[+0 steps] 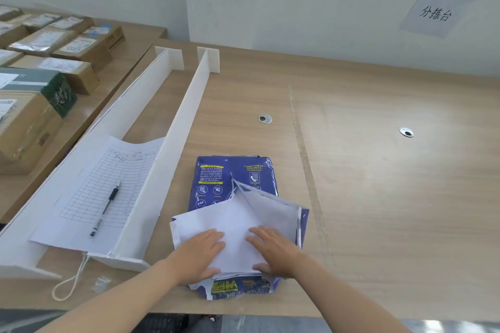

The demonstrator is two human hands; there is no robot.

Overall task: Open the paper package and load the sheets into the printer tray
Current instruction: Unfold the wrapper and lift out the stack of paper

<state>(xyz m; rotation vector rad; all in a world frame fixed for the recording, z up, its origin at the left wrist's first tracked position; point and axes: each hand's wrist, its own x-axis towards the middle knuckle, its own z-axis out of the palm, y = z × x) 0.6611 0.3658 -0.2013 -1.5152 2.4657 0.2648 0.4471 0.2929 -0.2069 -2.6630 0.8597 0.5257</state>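
Both hands (238,251) flat on torn paper package (232,186)

Bright, even light fills the scene, with soft shadows only. A pale sheen of glare lies on the right part of the desk (405,159). The wide lens bends straight edges toward the borders, and the whole frame is slightly soft, most at the corners.
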